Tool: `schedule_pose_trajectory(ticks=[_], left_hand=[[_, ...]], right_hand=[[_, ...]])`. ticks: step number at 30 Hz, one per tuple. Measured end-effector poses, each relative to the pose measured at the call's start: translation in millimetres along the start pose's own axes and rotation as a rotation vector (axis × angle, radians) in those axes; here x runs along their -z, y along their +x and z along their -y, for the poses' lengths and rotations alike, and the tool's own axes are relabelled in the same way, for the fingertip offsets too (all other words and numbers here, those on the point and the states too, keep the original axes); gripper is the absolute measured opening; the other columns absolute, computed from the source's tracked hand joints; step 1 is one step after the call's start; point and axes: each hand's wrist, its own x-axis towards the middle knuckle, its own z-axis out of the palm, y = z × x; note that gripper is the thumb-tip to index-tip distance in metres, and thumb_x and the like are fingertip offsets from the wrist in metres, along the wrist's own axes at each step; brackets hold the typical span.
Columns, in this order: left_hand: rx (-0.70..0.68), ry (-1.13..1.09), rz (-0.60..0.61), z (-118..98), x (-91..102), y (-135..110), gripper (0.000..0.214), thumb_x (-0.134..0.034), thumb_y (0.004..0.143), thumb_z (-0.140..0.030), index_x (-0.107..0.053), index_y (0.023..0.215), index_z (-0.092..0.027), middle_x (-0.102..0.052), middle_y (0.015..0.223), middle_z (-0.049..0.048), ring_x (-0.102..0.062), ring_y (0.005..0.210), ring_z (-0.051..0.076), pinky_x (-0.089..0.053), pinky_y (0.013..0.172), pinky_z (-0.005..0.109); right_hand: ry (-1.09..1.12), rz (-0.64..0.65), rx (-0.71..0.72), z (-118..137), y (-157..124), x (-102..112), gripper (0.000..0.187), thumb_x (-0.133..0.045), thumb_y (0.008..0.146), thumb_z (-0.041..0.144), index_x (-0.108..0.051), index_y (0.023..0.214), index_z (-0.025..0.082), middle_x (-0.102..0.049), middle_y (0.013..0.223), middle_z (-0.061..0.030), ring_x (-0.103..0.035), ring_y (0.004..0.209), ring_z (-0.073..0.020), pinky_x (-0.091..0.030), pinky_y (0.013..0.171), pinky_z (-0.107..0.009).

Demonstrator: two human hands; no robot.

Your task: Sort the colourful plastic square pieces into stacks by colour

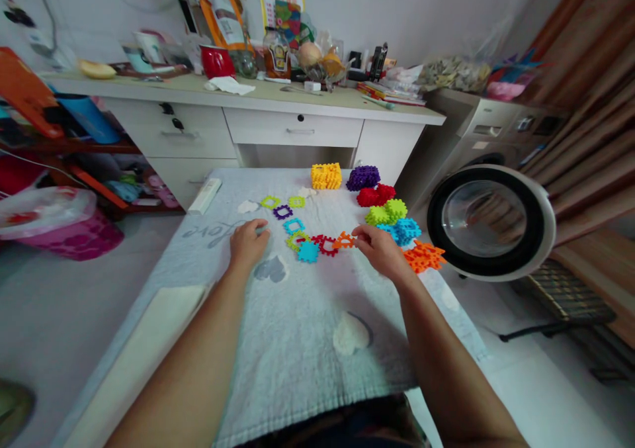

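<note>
My right hand [381, 248] pinches the right end of an orange notched piece [344, 240], which meets a red square frame [328, 245] on the cloth. Left of the red frame lie a solid blue notched tile [308, 252] and a yellow-green frame [294, 241]. A light blue frame [294, 226], a purple frame [282, 212] and two lime frames, one at the left [270, 202] and one at the right [296, 201], trail away behind them. My left hand [249, 243] rests by the left side of this line, fingers loosely bent and apart, holding nothing.
Stacks of yellow [326, 176], purple [362, 178], red [376, 195], lime [385, 212], blue [399, 231] and orange pieces [424, 257] line the table's back and right. A white box [205, 196] lies back left. Beyond stand a cluttered desk [297, 108] and a washer with its door [491, 223] swung out.
</note>
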Motion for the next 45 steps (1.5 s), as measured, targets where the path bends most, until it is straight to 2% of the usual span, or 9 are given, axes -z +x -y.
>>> schedule_pose_trajectory(ticks=[5, 9, 13, 17, 27, 33, 38, 42, 45], left_hand=[[-0.004, 0.005, 0.003, 1, -0.1, 0, 0.035, -0.053, 0.083, -0.033, -0.070, 0.112, -0.023, -0.072, 0.119, 0.0075, -0.062, 0.114, 0.027, -0.045, 0.104, 0.040], [-0.004, 0.010, 0.003, 1, -0.5, 2, 0.035, -0.052, 0.083, -0.033, -0.070, 0.112, -0.023, -0.072, 0.119, 0.0078, -0.063, 0.114, 0.028, -0.045, 0.104, 0.041], [-0.003, 0.005, 0.011, 2, -0.6, 2, 0.035, -0.053, 0.083, -0.034, -0.070, 0.112, -0.023, -0.072, 0.117, 0.0078, -0.063, 0.111, 0.027, -0.046, 0.102, 0.040], [0.001, 0.007, 0.004, 2, -0.6, 2, 0.036, -0.053, 0.082, -0.034, -0.070, 0.112, -0.023, -0.072, 0.116, 0.0081, -0.063, 0.111, 0.027, -0.046, 0.102, 0.040], [-0.002, 0.001, 0.026, 3, -0.6, 3, 0.038, -0.052, 0.083, -0.035, -0.070, 0.113, -0.021, -0.071, 0.120, 0.0095, -0.063, 0.112, 0.028, -0.047, 0.101, 0.041], [-0.015, -0.007, 0.013, 6, -3.1, 4, 0.038, -0.052, 0.082, -0.035, -0.070, 0.113, -0.021, -0.072, 0.118, 0.0090, -0.064, 0.110, 0.027, -0.047, 0.101, 0.040], [-0.022, -0.004, 0.005, 7, -3.8, 4, 0.037, -0.052, 0.083, -0.035, -0.070, 0.112, -0.022, -0.072, 0.118, 0.0083, -0.064, 0.109, 0.027, -0.047, 0.101, 0.040], [-0.011, 0.001, 0.005, 6, -3.4, 4, 0.038, -0.052, 0.082, -0.035, -0.070, 0.112, -0.021, -0.072, 0.117, 0.0087, -0.064, 0.109, 0.027, -0.047, 0.100, 0.041], [-0.008, -0.003, 0.008, 5, -3.1, 4, 0.038, -0.052, 0.082, -0.035, -0.070, 0.112, -0.021, -0.072, 0.117, 0.0090, -0.063, 0.111, 0.028, -0.046, 0.102, 0.041]], right_hand=[[0.026, -0.100, -0.116, -40, -21, 44, 0.018, -0.055, 0.083, 0.031, -0.069, 0.085, 0.020, -0.066, 0.073, -0.0014, -0.057, 0.066, -0.0162, -0.041, 0.063, -0.027], [0.020, -0.117, -0.249, -75, -38, 75, 0.023, -0.055, 0.079, 0.036, -0.072, 0.081, 0.020, -0.064, 0.065, -0.0009, -0.054, 0.059, -0.0157, -0.039, 0.057, -0.027], [0.067, -0.160, -0.350, -93, -50, 83, 0.025, -0.056, 0.075, 0.038, -0.073, 0.080, 0.019, -0.065, 0.064, -0.0017, -0.056, 0.058, -0.0161, -0.041, 0.055, -0.027], [0.081, -0.199, -0.377, -99, -53, 81, 0.023, -0.056, 0.074, 0.037, -0.071, 0.078, 0.019, -0.066, 0.065, -0.0029, -0.058, 0.059, -0.0173, -0.043, 0.056, -0.027], [-0.250, -0.255, -0.344, -85, -55, 81, 0.010, -0.057, 0.073, 0.023, -0.066, 0.072, 0.019, -0.067, 0.071, -0.0035, -0.060, 0.068, -0.0179, -0.041, 0.067, -0.029], [-0.296, -0.300, -0.334, -81, -54, 80, 0.016, -0.058, 0.077, 0.023, -0.070, 0.085, 0.017, -0.069, 0.082, -0.0066, -0.060, 0.073, -0.0191, -0.042, 0.070, -0.031], [-0.278, -0.353, -0.242, -71, -52, 78, 0.018, -0.058, 0.079, 0.023, -0.071, 0.090, 0.017, -0.069, 0.085, -0.0069, -0.061, 0.076, -0.0197, -0.044, 0.073, -0.031], [-0.221, -0.327, -0.154, -48, -48, 61, 0.016, -0.057, 0.082, 0.021, -0.070, 0.091, 0.017, -0.069, 0.087, -0.0065, -0.061, 0.078, -0.0193, -0.044, 0.075, -0.031], [-0.179, -0.179, -0.041, -22, -37, 35, 0.018, -0.055, 0.086, 0.018, -0.070, 0.097, 0.017, -0.070, 0.093, -0.0072, -0.062, 0.084, -0.0190, -0.045, 0.078, -0.030]])
